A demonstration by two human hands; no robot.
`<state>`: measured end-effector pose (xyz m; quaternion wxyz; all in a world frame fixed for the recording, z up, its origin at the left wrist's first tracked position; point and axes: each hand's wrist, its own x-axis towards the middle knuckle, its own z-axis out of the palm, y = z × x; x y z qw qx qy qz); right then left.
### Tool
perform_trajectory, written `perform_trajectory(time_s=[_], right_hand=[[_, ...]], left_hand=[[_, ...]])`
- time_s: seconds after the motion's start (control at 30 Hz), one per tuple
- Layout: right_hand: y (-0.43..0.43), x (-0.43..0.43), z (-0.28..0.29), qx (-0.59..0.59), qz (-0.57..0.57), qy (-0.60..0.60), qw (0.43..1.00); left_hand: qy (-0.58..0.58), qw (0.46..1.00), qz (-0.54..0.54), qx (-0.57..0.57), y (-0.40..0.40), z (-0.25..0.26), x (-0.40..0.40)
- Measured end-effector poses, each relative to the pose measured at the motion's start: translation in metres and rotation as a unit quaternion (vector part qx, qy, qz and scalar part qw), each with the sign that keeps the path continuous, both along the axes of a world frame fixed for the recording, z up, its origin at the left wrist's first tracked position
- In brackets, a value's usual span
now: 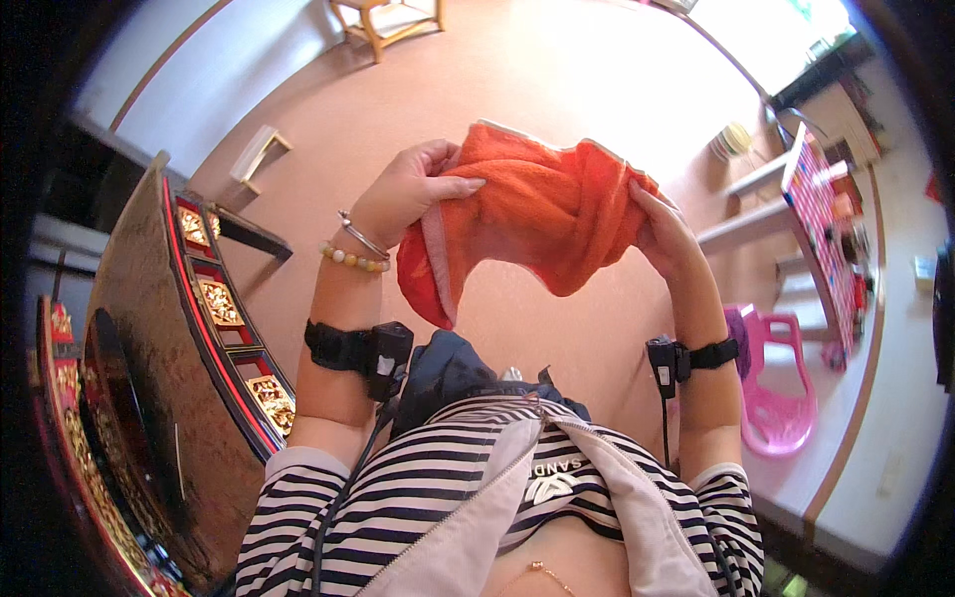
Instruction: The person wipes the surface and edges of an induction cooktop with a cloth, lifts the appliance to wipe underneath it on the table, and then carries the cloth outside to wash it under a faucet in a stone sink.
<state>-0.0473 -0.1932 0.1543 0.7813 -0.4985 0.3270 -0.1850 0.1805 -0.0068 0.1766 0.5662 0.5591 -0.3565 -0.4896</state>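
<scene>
An orange-red towel [533,205], loosely folded and sagging in the middle, is stretched between both hands above the floor. My left hand [421,183] grips its left end, the thumb on top and the fingers mostly hidden behind the cloth. A redder flap with a pale pink edge hangs below that hand. At the towel's right end, my right hand [660,224] pinches the cloth with the thumb in front; its other fingers are partly hidden. A thin whitish edge runs along the top of the towel.
A dark wooden cabinet or table with gilded carved panels [221,302] stands close at the left. Toward the right are a pink plastic chair [780,425] and a table with a checked cloth [813,194]. A wooden stool [365,26] and a small low rack [257,153] stand farther off.
</scene>
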Motion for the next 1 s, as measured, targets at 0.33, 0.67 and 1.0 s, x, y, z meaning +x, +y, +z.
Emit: perform_trajectory(time_s=[0.33, 0.67, 1.0], right_hand=[[-0.053, 0.216, -0.026, 0.074, 0.18, -0.058, 0.979], [-0.066, 0.394, 0.019, 0.105, 0.227, -0.067, 0.966], [-0.113, 0.575, 0.027, 0.046, 0.432, -0.16, 0.886]], left_hand=[[0.155, 0.967, 0.197, -0.04, -0.001, -0.028, 0.158], [0.158, 0.945, 0.244, -0.15, -0.091, -0.019, 0.249], [0.031, 0.893, 0.423, -0.15, -0.097, -0.018, 0.394]])
